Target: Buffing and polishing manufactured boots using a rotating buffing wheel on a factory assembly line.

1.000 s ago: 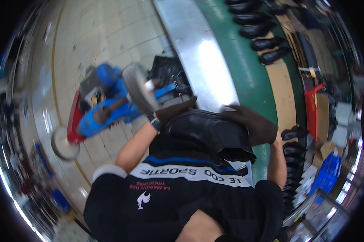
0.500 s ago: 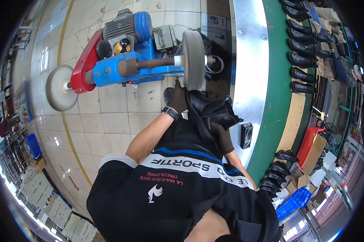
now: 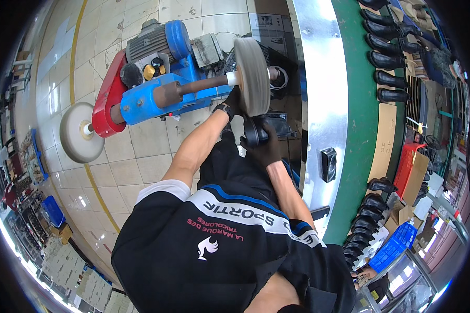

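A black boot (image 3: 255, 131) is held at the lower rim of a grey polishing wheel (image 3: 253, 78), end-on toward me. Around its near end my right hand (image 3: 266, 148), in a dark glove, is closed. My left hand (image 3: 235, 102), gloved too and wearing a wristwatch, is closed at the boot's far side, left of the wheel; the wheel and the boot hide part of its fingers. The wheel, its surface smeared, sits on the brown shaft (image 3: 203, 85) of a blue polishing machine (image 3: 150, 99). Much of the boot is hidden by the wheel and gloves.
The machine carries a red belt guard (image 3: 110, 94), a motor (image 3: 154, 43) and a second pale wheel (image 3: 81, 132). Along my right runs a metal-edged bench (image 3: 326, 104) with a green top, a small black box (image 3: 328, 165) and rows of black boots (image 3: 385, 60).
The boot has swung from lying sideways to end-on below the wheel. My right hand has moved up and left with it; my left hand has gone slightly farther away, beside the wheel.
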Motion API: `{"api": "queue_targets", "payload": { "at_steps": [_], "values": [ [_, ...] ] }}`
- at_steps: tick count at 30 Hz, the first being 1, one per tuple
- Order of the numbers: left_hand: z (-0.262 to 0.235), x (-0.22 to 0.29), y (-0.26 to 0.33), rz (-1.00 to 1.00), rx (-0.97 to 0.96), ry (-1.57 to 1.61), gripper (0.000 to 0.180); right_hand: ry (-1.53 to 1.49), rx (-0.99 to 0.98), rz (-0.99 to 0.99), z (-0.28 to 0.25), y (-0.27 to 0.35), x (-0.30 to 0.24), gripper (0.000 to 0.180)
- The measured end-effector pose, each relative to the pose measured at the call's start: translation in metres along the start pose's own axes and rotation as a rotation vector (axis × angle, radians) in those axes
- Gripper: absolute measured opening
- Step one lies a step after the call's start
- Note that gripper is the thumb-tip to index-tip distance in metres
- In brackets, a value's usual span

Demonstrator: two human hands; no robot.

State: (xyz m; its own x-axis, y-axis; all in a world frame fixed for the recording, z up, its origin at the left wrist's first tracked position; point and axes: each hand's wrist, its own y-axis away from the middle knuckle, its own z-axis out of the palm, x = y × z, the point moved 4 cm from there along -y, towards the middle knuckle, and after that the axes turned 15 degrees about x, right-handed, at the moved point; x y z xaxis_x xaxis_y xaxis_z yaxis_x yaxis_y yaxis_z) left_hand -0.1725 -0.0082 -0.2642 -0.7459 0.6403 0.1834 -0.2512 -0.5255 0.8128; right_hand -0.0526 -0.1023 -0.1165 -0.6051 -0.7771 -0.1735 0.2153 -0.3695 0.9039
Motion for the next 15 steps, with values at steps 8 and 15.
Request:
{"api": "queue_targets", "payload": {
  "at_steps": [8, 15],
  "values": [
    [0.031, -0.031, 0.113, -0.179, -0.101, 0.211, 0.081, 0.931, 0.112, -0.648, -0.048, 0.085, -0.013, 0.055],
    [-0.117, -0.058, -0.009, 0.478, 0.037, -0.477, 0.076, 1.853, 0.005, -1.15, 0.061, 0.144, -0.039, 0.077]
  ]
}}
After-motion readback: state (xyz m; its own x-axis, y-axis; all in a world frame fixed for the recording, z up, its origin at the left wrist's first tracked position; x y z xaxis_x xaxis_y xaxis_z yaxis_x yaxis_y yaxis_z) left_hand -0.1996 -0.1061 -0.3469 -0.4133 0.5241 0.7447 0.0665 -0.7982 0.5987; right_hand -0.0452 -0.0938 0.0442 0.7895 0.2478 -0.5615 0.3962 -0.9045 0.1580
